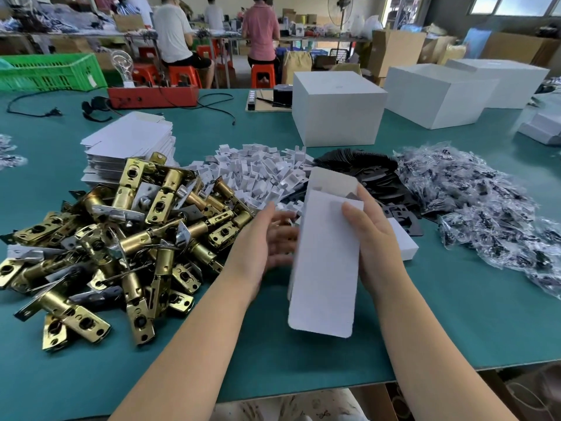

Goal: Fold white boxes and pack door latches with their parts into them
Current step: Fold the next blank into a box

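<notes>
Tall white box (326, 262), top open

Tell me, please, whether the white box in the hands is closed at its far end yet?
Open: the white box shows its far flap standing up and a hollow mouth.

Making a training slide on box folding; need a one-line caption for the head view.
Both hands hold a white box above the table, beside a latch pile.
</notes>
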A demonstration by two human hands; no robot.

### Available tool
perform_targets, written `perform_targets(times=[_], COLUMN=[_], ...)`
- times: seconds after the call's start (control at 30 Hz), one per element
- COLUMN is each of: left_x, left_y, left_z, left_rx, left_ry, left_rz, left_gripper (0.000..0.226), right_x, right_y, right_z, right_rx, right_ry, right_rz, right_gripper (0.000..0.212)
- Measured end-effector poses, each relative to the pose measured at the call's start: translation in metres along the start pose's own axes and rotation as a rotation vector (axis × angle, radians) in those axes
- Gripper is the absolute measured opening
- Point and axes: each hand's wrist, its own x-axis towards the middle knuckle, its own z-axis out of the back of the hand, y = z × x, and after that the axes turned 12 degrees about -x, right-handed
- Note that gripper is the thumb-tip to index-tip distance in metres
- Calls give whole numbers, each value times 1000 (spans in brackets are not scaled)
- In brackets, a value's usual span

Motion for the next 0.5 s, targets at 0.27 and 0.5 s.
perform_targets(times=[0.27, 0.5], left_x=[-8, -6], left_y=[0, 7], left_z=[-5, -6], left_rx=[189, 223], left_ry=[112, -12], left_rz=[-257, -329], left_gripper=[26, 18], right_x=[-7, -7], right_y=[-5, -4], right_z=[-10, -14], right_rx=[-426, -409], right_ry=[-114, -60], right_rz=[76, 102], right_gripper=[28, 10])
